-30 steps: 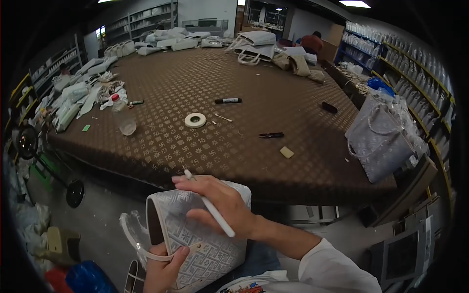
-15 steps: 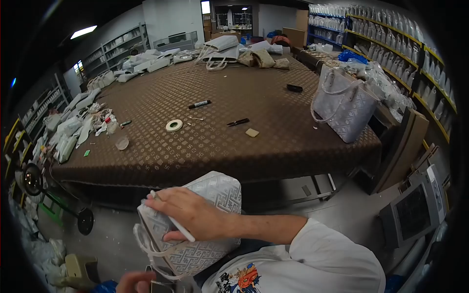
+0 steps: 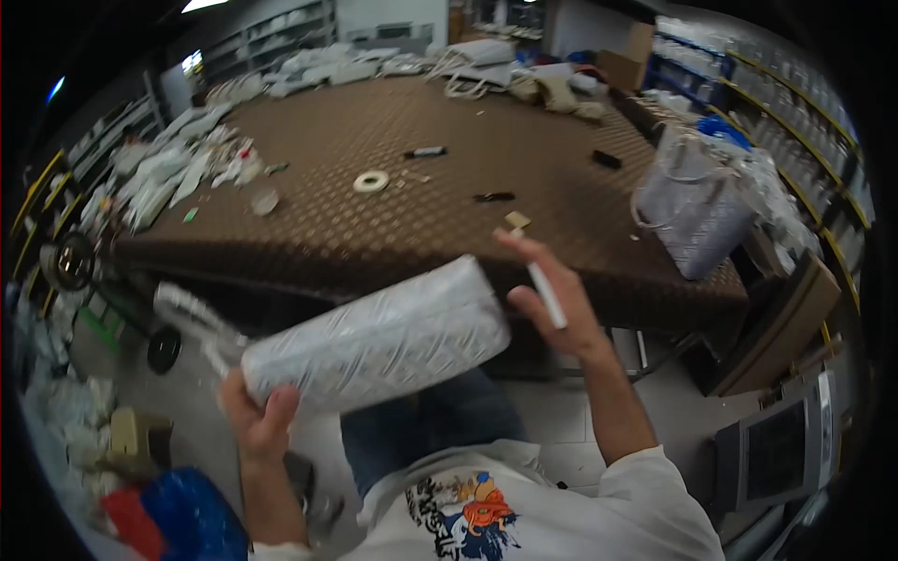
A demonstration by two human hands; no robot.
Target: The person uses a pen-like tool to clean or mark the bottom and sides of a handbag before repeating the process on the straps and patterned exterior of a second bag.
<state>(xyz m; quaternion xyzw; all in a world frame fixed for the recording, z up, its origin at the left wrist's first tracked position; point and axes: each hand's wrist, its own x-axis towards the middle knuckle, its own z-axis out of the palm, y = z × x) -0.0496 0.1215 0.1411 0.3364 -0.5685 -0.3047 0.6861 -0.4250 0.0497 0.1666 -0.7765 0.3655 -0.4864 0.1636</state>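
A silvery-white handbag [image 3: 374, 341] with an embossed lattice pattern is tilted on its side in front of my body. My left hand [image 3: 257, 416] grips its left end, thumb on the near face and fingers mostly hidden behind. The bag's pale strap handles [image 3: 192, 313] stick out to the left. Off the bag's right end, my right hand [image 3: 557, 299] is raised, apart from the bag, with a slim white pen-like stick [image 3: 546, 295] tucked along its fingers.
On the brown patterned table [image 3: 355, 224] lie a tape roll [image 3: 371, 181], a marker [image 3: 426, 151], a dark slender tool [image 3: 494, 197] and a small tan block [image 3: 516, 220]. A similar handbag [image 3: 697, 206] stands at the right edge. Scraps [image 3: 187, 168] cover the left side. A grey machine [image 3: 781, 449] stands right.
The bag has turned so that its long side faces up, handles now to the left. My right hand has left it and moved right with the stick; my left hand now grips the bag.
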